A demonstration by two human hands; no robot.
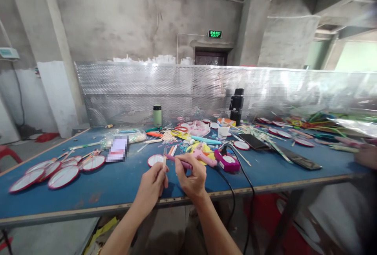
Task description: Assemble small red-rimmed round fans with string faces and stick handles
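At the table's front edge, my left hand (151, 182) pinches a thin pale flat stick (164, 160) upright. My right hand (193, 174) grips a slim purple pen-like tool (184, 164), whose tip meets or nearly meets the stick's upper part; its exact kind is unclear. Just behind the left hand lies a round white disc with a red rim (155, 160). Close to my right hand is a pink glue gun (204, 156), resting by yellow material. Beside it sits a purple power socket (226, 161) with a black plug in it.
Several red-rimmed discs (63, 176) overlap at left, near a phone (117, 149). Behind stand a green flask (157, 116), white cup (223, 130) and black bottle (236, 105). Dark phones (299, 158) lie at right, near another person's hand (366, 156). Black cables (246, 180) hang over the edge.
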